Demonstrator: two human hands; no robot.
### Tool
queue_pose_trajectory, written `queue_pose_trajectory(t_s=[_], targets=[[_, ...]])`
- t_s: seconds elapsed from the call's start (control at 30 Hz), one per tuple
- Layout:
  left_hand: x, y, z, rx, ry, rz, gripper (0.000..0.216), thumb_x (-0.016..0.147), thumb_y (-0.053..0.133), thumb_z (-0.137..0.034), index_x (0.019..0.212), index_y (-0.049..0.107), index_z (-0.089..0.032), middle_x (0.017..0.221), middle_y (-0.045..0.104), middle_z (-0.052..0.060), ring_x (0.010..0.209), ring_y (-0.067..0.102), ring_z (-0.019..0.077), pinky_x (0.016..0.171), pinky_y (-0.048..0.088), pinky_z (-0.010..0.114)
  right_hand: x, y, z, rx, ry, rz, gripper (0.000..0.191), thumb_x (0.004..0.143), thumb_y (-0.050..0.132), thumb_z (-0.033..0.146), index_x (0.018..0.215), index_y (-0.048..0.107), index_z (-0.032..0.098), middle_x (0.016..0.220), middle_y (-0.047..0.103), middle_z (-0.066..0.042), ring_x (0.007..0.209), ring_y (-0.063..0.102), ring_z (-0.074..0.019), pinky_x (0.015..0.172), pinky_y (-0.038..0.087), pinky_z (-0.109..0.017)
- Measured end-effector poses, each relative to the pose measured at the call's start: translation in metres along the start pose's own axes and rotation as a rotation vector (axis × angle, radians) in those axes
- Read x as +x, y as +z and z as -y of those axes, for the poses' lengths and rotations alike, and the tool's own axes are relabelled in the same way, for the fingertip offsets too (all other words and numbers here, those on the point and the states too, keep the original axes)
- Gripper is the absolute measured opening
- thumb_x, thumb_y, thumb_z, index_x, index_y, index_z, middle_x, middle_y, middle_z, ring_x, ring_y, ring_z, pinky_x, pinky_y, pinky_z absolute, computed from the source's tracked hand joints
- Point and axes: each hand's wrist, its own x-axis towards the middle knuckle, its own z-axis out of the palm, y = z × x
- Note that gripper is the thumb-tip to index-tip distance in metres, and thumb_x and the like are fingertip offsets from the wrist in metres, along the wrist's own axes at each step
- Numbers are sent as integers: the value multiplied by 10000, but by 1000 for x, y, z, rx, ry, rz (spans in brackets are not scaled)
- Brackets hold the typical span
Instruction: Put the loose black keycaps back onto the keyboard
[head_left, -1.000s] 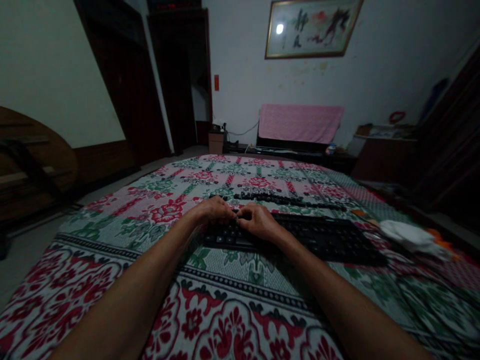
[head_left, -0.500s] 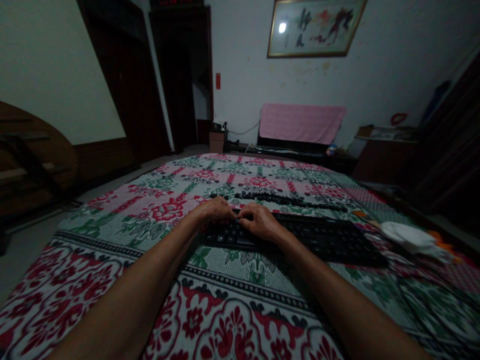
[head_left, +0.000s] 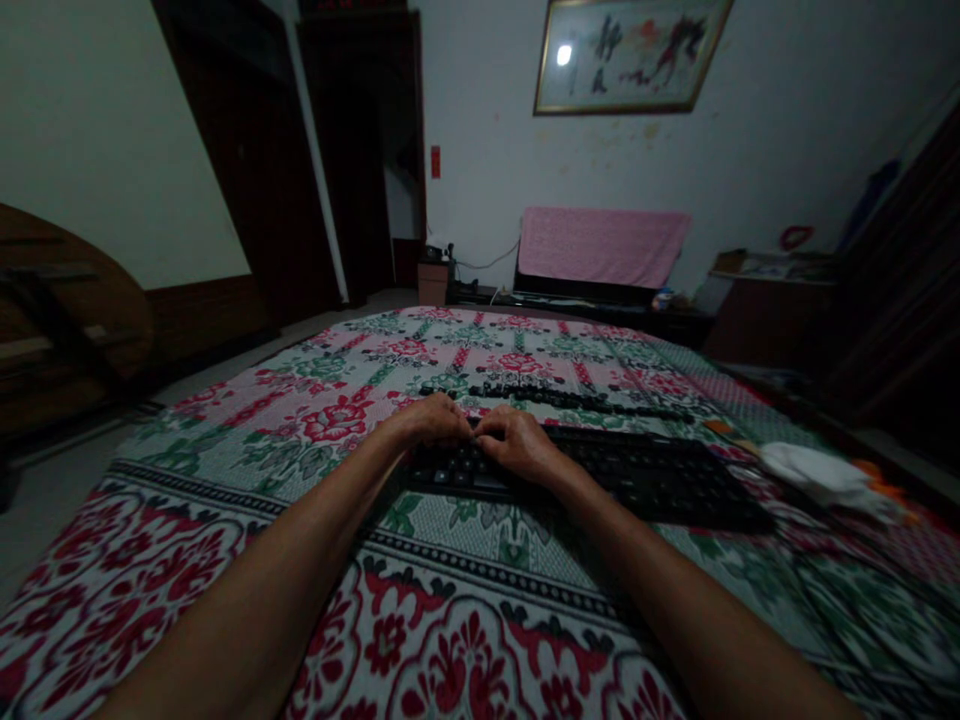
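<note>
A black keyboard (head_left: 667, 482) lies on the patterned cloth in front of me. Over its left part my left hand (head_left: 439, 420) and my right hand (head_left: 517, 440) meet, fingertips almost touching. Both hands are closed in a pinch, thumbs and fingers together. Whatever sits between the fingertips is too small and dark to make out. Behind the keyboard runs a row of loose black keycaps (head_left: 585, 400), with a few more keycaps (head_left: 435, 391) just beyond my left hand.
A flowered cloth (head_left: 465, 560) covers the wide surface. Right of the keyboard lie a crumpled white cloth (head_left: 814, 472), something orange (head_left: 889, 490) and a flat tan piece (head_left: 727, 434). A dark cable (head_left: 832, 610) trails at the right. A pink towel (head_left: 604, 245) hangs at the back.
Both hands stay at nearly the same spot over the keyboard, with only a slight shift of the fingertips. Everything else is unmoved.
</note>
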Motion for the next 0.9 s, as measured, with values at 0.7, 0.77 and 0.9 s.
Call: queue_pose_trajectory(t_s=[0.7,0.77,0.9], targets=[[-2,0,-1,-12,11,34,94,615,521,-201,651,585,-144,448,449,-59,399,384,61,393,273,183,2,2,-2,43,1,-19,138,680,591,159,755,706,179,792,651,-36,768,570,-145,714,424,-245],[-1,0,0,-10,15,34,89,612,521,-198,645,583,-143,440,449,-58,388,377,59,385,264,180,2,2,-2,63,20,-25,126,671,596,150,727,706,179,775,656,-32,743,574,-141,695,427,-237],[5,4,3,-1,16,15,72,602,537,-189,621,587,-140,411,450,-58,371,372,58,378,256,177,3,4,-2,66,44,-7,125,672,585,139,682,706,171,720,663,-27,704,578,-137,670,423,-228]])
